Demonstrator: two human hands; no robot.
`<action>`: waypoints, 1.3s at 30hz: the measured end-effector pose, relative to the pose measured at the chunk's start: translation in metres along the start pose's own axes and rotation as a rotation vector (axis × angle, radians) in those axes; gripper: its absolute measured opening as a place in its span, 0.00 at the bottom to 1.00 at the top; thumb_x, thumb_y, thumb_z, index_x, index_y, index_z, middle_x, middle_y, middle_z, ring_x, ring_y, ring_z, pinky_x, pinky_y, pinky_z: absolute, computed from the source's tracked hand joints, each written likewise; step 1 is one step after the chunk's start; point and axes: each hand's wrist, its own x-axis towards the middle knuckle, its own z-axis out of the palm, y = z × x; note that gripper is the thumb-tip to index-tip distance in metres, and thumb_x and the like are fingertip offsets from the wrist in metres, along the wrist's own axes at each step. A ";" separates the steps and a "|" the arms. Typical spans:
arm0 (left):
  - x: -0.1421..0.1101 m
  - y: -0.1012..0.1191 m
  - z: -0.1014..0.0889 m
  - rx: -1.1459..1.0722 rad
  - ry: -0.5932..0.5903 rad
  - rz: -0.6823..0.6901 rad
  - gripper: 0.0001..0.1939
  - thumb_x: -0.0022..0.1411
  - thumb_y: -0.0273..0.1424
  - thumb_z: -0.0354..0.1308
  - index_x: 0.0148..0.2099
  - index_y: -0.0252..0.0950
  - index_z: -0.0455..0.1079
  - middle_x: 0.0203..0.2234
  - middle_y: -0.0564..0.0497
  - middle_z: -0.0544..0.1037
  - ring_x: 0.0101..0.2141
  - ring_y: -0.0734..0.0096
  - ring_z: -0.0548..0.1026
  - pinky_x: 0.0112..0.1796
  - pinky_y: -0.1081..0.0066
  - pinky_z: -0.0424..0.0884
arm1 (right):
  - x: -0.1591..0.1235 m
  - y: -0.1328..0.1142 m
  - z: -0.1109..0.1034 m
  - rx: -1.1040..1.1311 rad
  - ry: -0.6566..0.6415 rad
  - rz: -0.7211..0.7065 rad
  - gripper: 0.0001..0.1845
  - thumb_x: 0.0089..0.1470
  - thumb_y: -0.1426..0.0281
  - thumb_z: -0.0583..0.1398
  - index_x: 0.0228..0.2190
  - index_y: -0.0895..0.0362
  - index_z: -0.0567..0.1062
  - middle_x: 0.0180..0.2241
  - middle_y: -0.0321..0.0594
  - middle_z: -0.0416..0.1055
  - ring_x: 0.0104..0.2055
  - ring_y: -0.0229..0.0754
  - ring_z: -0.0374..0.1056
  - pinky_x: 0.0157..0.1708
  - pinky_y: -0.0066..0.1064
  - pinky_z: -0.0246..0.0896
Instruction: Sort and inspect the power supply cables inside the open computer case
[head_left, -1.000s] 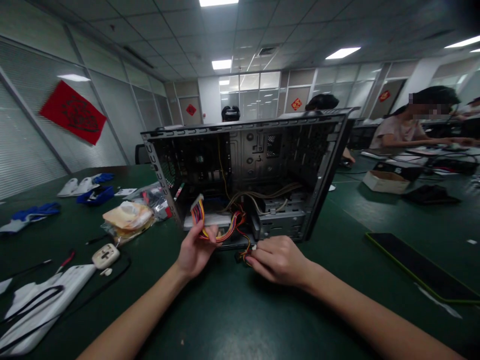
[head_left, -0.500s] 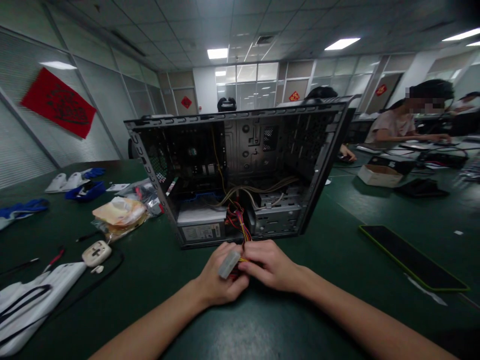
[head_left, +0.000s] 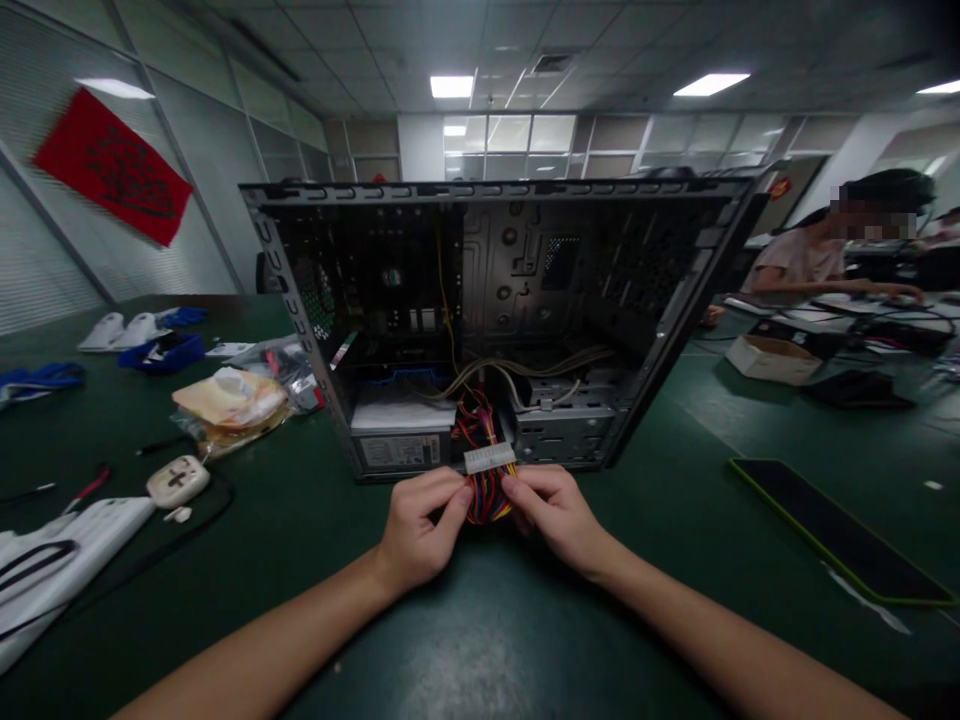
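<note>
Multicoloured cable bundle, both hands closed on it, pinching with thumbs, white connector just above.

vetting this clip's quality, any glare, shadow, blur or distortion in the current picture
Head view: pale glare on the green table at bottom centre; computer case dark inside, its sides flaring toward the top, likely wide-angle distortion; power supply label too soft to read.
</note>
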 end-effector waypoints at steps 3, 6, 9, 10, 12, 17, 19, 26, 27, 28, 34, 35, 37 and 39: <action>0.000 0.002 0.002 -0.064 0.012 -0.038 0.05 0.57 0.27 0.63 0.30 0.36 0.80 0.23 0.46 0.75 0.27 0.64 0.70 0.34 0.68 0.64 | -0.002 0.001 0.002 0.005 0.008 0.018 0.29 0.64 0.55 0.52 0.16 0.57 0.66 0.14 0.32 0.60 0.18 0.33 0.57 0.21 0.25 0.52; -0.001 0.003 0.004 -0.084 0.038 -0.075 0.03 0.55 0.26 0.66 0.31 0.36 0.81 0.26 0.45 0.79 0.29 0.62 0.72 0.35 0.67 0.65 | -0.004 0.001 0.004 0.022 0.023 0.055 0.29 0.63 0.53 0.53 0.16 0.57 0.66 0.15 0.32 0.59 0.18 0.33 0.56 0.20 0.25 0.52; -0.001 0.002 0.003 -0.009 0.054 -0.076 0.04 0.56 0.26 0.64 0.30 0.37 0.81 0.24 0.47 0.78 0.26 0.65 0.72 0.33 0.68 0.64 | -0.006 0.002 0.006 0.082 0.043 0.123 0.29 0.61 0.50 0.54 0.17 0.58 0.67 0.16 0.32 0.58 0.17 0.33 0.55 0.18 0.25 0.51; -0.001 0.001 0.002 0.011 0.058 -0.069 0.05 0.57 0.26 0.63 0.30 0.37 0.80 0.23 0.47 0.77 0.26 0.65 0.71 0.32 0.68 0.64 | -0.007 0.003 0.007 0.111 0.045 0.152 0.29 0.60 0.49 0.54 0.18 0.58 0.68 0.16 0.31 0.59 0.17 0.32 0.55 0.17 0.25 0.51; 0.000 0.000 -0.001 0.027 0.055 -0.056 0.07 0.58 0.26 0.62 0.29 0.36 0.80 0.22 0.48 0.76 0.25 0.66 0.70 0.32 0.68 0.63 | -0.007 0.005 0.009 0.160 0.040 0.202 0.29 0.59 0.49 0.54 0.19 0.58 0.68 0.16 0.32 0.59 0.17 0.32 0.55 0.17 0.24 0.50; 0.003 0.000 -0.003 -0.089 0.052 -0.097 0.05 0.56 0.26 0.64 0.28 0.35 0.79 0.22 0.49 0.74 0.25 0.67 0.69 0.31 0.69 0.61 | -0.009 0.010 0.013 0.184 0.048 0.254 0.29 0.58 0.47 0.55 0.20 0.58 0.68 0.16 0.31 0.59 0.16 0.32 0.54 0.16 0.24 0.50; 0.003 0.001 -0.002 -0.122 0.042 -0.103 0.05 0.56 0.26 0.65 0.28 0.35 0.79 0.22 0.48 0.75 0.26 0.66 0.69 0.32 0.69 0.62 | -0.009 0.010 0.013 0.177 0.060 0.253 0.29 0.58 0.46 0.55 0.20 0.58 0.68 0.16 0.31 0.58 0.16 0.32 0.54 0.16 0.25 0.50; -0.001 0.006 0.006 -0.007 0.030 -0.079 0.04 0.57 0.27 0.63 0.31 0.36 0.80 0.29 0.46 0.81 0.31 0.61 0.76 0.37 0.67 0.67 | -0.009 0.004 0.015 0.249 0.062 0.313 0.28 0.55 0.45 0.57 0.21 0.58 0.68 0.16 0.31 0.58 0.16 0.32 0.54 0.16 0.24 0.48; -0.002 0.006 0.007 0.024 0.047 -0.083 0.06 0.58 0.28 0.62 0.30 0.36 0.79 0.27 0.46 0.80 0.29 0.62 0.75 0.35 0.68 0.67 | -0.010 0.003 0.014 0.271 0.058 0.329 0.29 0.54 0.45 0.58 0.21 0.58 0.68 0.16 0.31 0.58 0.16 0.32 0.54 0.16 0.24 0.48; -0.004 0.007 0.007 0.052 0.059 -0.088 0.07 0.59 0.28 0.62 0.29 0.36 0.78 0.25 0.47 0.79 0.27 0.64 0.74 0.34 0.68 0.67 | -0.010 0.002 0.013 0.282 0.048 0.336 0.29 0.54 0.45 0.58 0.21 0.58 0.68 0.16 0.31 0.58 0.16 0.31 0.54 0.16 0.24 0.48; -0.012 0.006 0.012 0.037 0.028 -0.145 0.07 0.61 0.29 0.60 0.31 0.36 0.76 0.26 0.47 0.78 0.29 0.64 0.74 0.34 0.68 0.66 | -0.017 0.002 0.006 0.271 0.016 0.333 0.29 0.56 0.46 0.58 0.19 0.59 0.68 0.16 0.31 0.58 0.16 0.31 0.53 0.17 0.25 0.47; -0.013 0.005 0.013 0.033 0.032 -0.153 0.06 0.60 0.29 0.60 0.31 0.36 0.76 0.27 0.47 0.78 0.30 0.63 0.74 0.35 0.68 0.67 | -0.018 0.002 0.005 0.273 0.013 0.339 0.29 0.56 0.46 0.57 0.19 0.59 0.68 0.16 0.31 0.58 0.16 0.31 0.53 0.16 0.25 0.47; -0.014 0.004 0.013 0.039 0.050 -0.154 0.05 0.59 0.29 0.62 0.31 0.36 0.76 0.27 0.47 0.79 0.31 0.62 0.74 0.36 0.67 0.66 | -0.019 0.002 0.005 0.280 0.000 0.349 0.29 0.56 0.46 0.57 0.20 0.59 0.69 0.16 0.31 0.59 0.16 0.31 0.53 0.17 0.25 0.47; -0.015 0.002 0.013 0.036 0.060 -0.140 0.03 0.58 0.28 0.62 0.31 0.36 0.76 0.27 0.46 0.79 0.32 0.62 0.74 0.37 0.66 0.66 | -0.019 0.002 0.005 0.283 -0.020 0.356 0.29 0.57 0.46 0.57 0.20 0.59 0.69 0.16 0.31 0.59 0.16 0.31 0.54 0.18 0.25 0.48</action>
